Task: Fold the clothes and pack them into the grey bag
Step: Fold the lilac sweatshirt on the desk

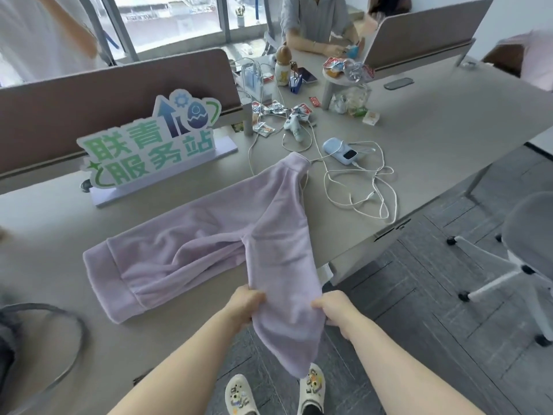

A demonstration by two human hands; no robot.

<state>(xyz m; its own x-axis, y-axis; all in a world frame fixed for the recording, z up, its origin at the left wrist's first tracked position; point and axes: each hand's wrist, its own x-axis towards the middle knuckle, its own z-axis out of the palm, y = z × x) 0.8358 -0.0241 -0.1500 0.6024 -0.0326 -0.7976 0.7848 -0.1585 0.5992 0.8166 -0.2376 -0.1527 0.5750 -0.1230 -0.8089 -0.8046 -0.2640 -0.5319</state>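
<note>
Gripping a lilac garment (209,244) with both hands at 6 o'clock: my left hand (244,307) pinches its left edge, my right hand (332,308) pinches the right edge, fingers curled into the cloth on each side. Between the hands the held part hangs off the bench (434,121) edge and droops toward my shoes (311,387) on the floor. The rest of the garment lies on the bench: a wide cuffed part spreads out to 9 o'clock, a narrower part runs up to 12 o'clock and ends near a white cable (368,187). The cloth is rumpled in the middle, not folded flat.

At 10 o'clock a green and blue sign (149,145) stands upright on a white base, in front of a brown divider (104,94). At 1 o'clock a pale blue device (339,149) lies among the cable loops. Farther back at 12 o'clock I see snack packets (269,110), a bottle (282,65) and a phone (306,74). A person (311,22) sits at the far side. A grey chair (526,247) stands on the floor at 3 o'clock. At 8 o'clock a dark curved strap (71,333) lies on the bench; I cannot tell what it belongs to.
</note>
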